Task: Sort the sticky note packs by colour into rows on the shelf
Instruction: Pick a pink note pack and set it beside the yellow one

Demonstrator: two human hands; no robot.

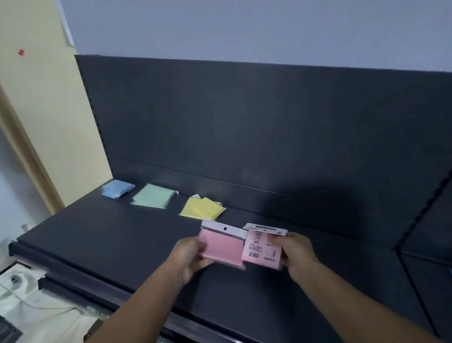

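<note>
Now | your left hand grasps the plain pink pack, right hand grasps the barcode-side pink pack, edges touching | lay both flat below your grip, clear of the yellow pile just beyond.

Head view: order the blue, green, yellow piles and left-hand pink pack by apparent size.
1. Pink pack in left hand, but nearest the camera.
2. Green pile and yellow pile: alike.
3. Blue pile.
</note>
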